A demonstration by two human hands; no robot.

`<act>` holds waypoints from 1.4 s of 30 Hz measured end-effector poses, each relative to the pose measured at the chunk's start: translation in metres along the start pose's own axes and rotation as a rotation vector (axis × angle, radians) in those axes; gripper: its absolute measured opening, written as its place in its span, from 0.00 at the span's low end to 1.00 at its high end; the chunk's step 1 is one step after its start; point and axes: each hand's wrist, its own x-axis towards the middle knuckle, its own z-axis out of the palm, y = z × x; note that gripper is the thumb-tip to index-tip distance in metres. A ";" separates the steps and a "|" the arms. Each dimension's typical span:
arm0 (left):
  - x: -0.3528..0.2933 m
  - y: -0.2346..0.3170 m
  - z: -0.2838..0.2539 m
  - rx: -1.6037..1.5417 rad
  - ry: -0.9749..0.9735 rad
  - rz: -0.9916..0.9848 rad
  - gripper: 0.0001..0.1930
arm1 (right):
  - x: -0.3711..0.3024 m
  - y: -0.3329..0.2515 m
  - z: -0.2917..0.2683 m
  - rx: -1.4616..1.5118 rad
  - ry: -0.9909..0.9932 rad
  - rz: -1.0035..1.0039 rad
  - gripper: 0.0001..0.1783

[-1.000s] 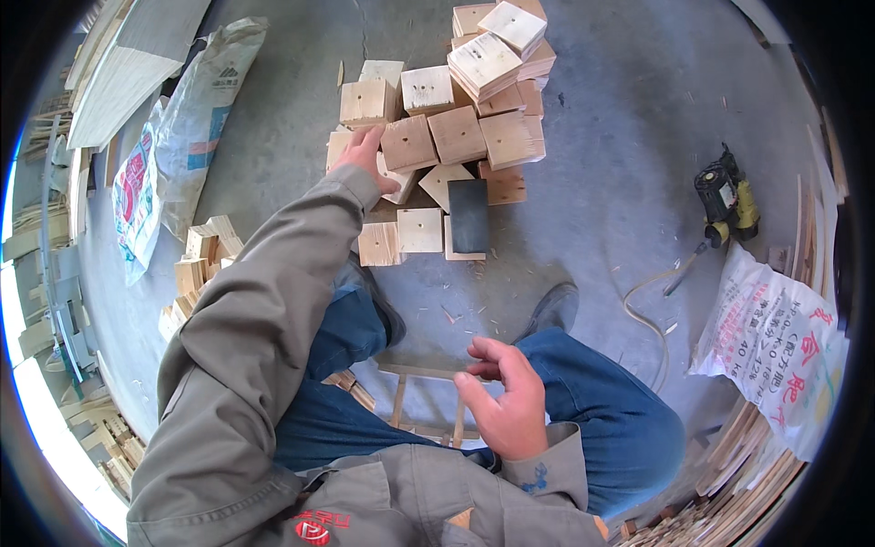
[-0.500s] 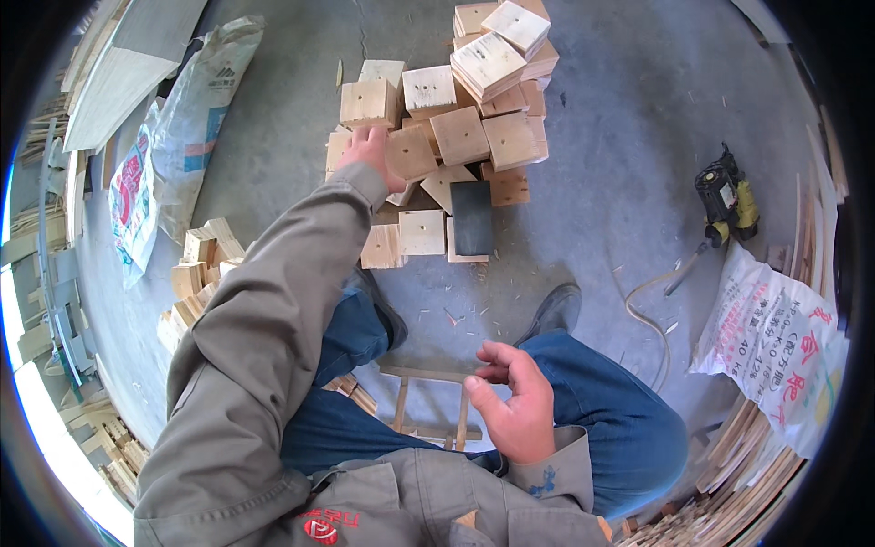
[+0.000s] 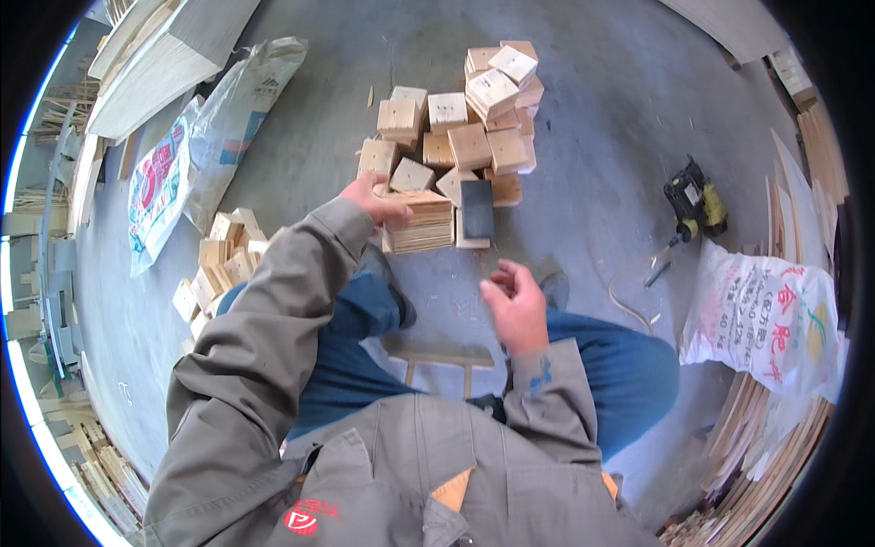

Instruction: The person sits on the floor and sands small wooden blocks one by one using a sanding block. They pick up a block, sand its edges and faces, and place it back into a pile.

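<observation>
My left hand (image 3: 375, 201) is closed on the left end of a wooden block (image 3: 424, 230), whose layered plywood side faces me. This block is at the near edge of a pile of square wooden blocks (image 3: 469, 146), several with a small hole in the top face. Just right of it, a dark grey rectangular piece (image 3: 476, 210) lies on a pale block. My right hand (image 3: 518, 307) hovers above the floor in front of my right knee, fingers loosely bent and thumb apart, with nothing in it.
A smaller heap of wooden blocks (image 3: 219, 264) lies by my left knee. Plastic sacks (image 3: 232, 128) are at the left. At the right are a black and yellow power tool (image 3: 694, 199) with a hose, a white printed sack (image 3: 756, 310) and stacked wood strips (image 3: 747, 447).
My left hand has come nearer to me and gripped a block, which now covers the pile's near left corner. My right hand has risen slightly. The whole view has shifted.
</observation>
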 end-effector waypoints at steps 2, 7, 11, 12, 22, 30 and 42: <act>-0.042 0.029 0.012 -0.369 -0.191 -0.330 0.51 | -0.004 0.007 0.001 -0.042 -0.002 0.003 0.30; -0.106 0.028 0.047 -0.313 -0.262 -0.221 0.53 | -0.007 0.003 0.000 0.084 -0.094 0.106 0.33; -0.126 0.012 0.062 -0.386 -0.186 -0.068 0.55 | -0.024 -0.016 -0.009 0.322 -0.282 0.292 0.40; -0.130 0.007 0.064 -0.405 -0.166 -0.018 0.55 | -0.026 -0.016 -0.008 0.367 -0.322 0.275 0.40; -0.152 0.014 0.102 0.014 0.043 0.389 0.57 | -0.022 -0.004 0.001 0.441 -0.354 0.185 0.40; -0.152 0.012 0.103 0.135 0.093 0.597 0.55 | -0.011 0.006 0.010 0.338 -0.238 0.130 0.34; -0.150 0.015 0.102 0.211 0.123 0.574 0.54 | -0.011 -0.004 0.006 -0.124 -0.012 -0.256 0.25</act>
